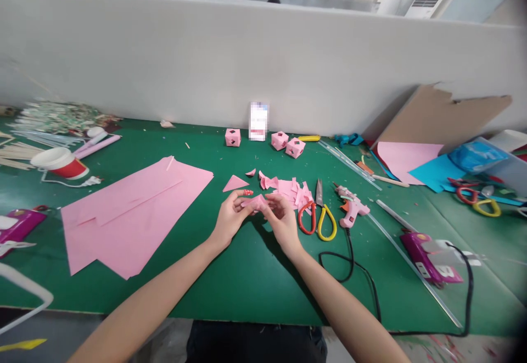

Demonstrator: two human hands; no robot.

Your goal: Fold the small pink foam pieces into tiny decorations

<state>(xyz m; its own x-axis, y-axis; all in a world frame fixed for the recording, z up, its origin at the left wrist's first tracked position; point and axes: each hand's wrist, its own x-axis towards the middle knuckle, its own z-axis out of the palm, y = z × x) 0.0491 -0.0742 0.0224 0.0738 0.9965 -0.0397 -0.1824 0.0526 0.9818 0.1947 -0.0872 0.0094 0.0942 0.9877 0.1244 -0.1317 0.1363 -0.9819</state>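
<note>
Between my two hands, over the middle of the green table, is a small folded piece of pink paper. My left hand pinches its left side, and my right hand pinches the right. Just beyond the fingers lie a pink paper triangle and a pile of pink paper scraps. Scissors with one red and one yellow handle rest to the right of my right hand. A pink glue gun lies beyond them.
Large pink sheets cover the left of the green table. Small pink paper cubes stand near a phone by the partition. A black cord runs from the glue gun to a purple power strip. A red cup stands left.
</note>
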